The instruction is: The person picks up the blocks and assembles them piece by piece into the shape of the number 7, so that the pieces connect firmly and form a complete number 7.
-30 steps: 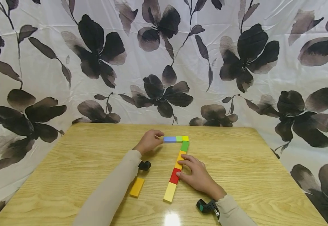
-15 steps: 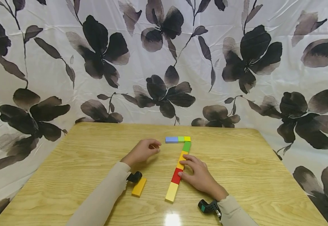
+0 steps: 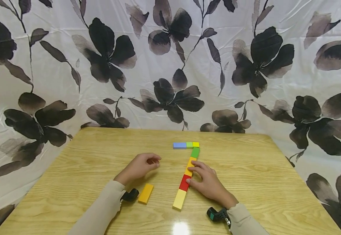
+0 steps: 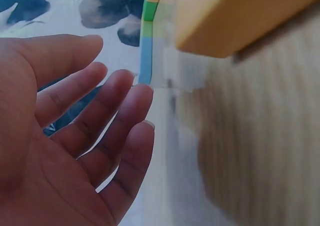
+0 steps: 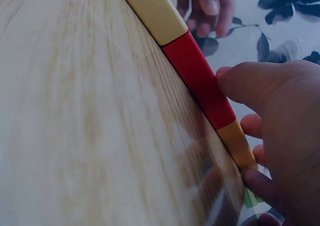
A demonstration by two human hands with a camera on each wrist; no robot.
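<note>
A row of blocks lies on the table: a pale yellow block point(image 3: 179, 200), a red block point(image 3: 185, 183), an orange block point(image 3: 190, 164) and a green block point(image 3: 195, 152) run away from me. At the far end it turns left through a yellow block point(image 3: 196, 144) and a light green block point(image 3: 189, 144) to a blue block point(image 3: 179, 146). My right hand point(image 3: 208, 184) rests its fingertips on the orange block and its thumb on the red one. Empty and loosely bent, my left hand point(image 3: 138, 168) hovers left of the row, beyond a loose orange block point(image 3: 145, 194).
The wooden table point(image 3: 241, 156) reaches back to a white cloth point(image 3: 217, 111) with dark flowers. A black wrist camera point(image 3: 130, 195) on the left arm sits close beside the loose orange block; another black wrist camera point(image 3: 216, 214) hangs at the right wrist.
My left hand has drawn back from the blue block, toward me and to the left, carrying nothing. The right hand keeps its place on the row, and the blocks stay as they were.
</note>
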